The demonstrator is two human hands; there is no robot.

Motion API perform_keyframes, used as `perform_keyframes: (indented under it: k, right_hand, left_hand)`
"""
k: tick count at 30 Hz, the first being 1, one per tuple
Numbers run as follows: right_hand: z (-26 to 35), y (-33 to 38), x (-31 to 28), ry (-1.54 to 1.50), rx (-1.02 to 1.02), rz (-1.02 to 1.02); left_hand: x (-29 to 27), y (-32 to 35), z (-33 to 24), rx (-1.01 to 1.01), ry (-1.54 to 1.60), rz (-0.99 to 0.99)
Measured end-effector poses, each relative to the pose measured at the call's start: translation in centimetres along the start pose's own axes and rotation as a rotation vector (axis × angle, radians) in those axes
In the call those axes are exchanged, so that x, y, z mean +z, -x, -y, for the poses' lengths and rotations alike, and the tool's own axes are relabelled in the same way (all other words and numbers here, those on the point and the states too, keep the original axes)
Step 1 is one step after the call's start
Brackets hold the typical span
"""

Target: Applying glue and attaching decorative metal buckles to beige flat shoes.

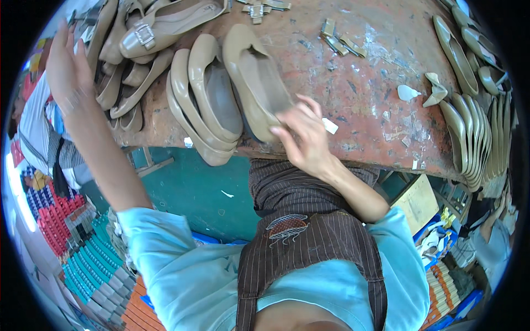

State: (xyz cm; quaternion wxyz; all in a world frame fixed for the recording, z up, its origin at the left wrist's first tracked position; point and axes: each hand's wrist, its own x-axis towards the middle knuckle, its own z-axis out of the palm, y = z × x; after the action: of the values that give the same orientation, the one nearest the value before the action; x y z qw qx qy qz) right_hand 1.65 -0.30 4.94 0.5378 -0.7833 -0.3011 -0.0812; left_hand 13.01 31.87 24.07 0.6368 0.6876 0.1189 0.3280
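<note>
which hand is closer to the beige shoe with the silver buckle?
Left. The left hand is raised just left of the buckled shoe, apart from it. The right hand is farther off, on a plain beige shoe.

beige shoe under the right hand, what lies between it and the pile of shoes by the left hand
In the head view, two more beige flat shoes lie side by side between the held shoe and the pile.

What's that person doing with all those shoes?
A person in a light blue top and striped apron sits at a worn reddish table covered with beige flat shoes. Their right hand touches the heel end of one beige shoe at the table's near edge. Their left hand is raised, open, beside a pile of shoes. Small buckle straps lie farther back.
</note>
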Motion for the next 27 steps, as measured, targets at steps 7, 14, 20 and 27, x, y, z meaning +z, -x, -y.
perform_keyframes:
  k: [7, 14, 20, 27]
  right_hand:
    - [1.7, 6.1, -5.0, 0.118, -0.083, 0.226]
    - [-9.8, 5.2, -13.9, 0.42, 0.447, -0.625]
    - [-13.3, 4.3, -15.6, 0.491, 0.63, -0.475]
    - [-5.8, 3.3, -12.0, 0.076, 0.44, -0.132]
  left_hand:
    - [7.5, 25.8, 6.4, -0.854, 0.344, 0.672]
    - [13.0, 31.1, 12.1, -1.081, 0.875, 0.081]
    - [15.7, 30.7, 17.6, -0.974, 1.331, 0.148]
    - [13.0, 33.5, 15.2, -1.006, 1.258, 0.175]
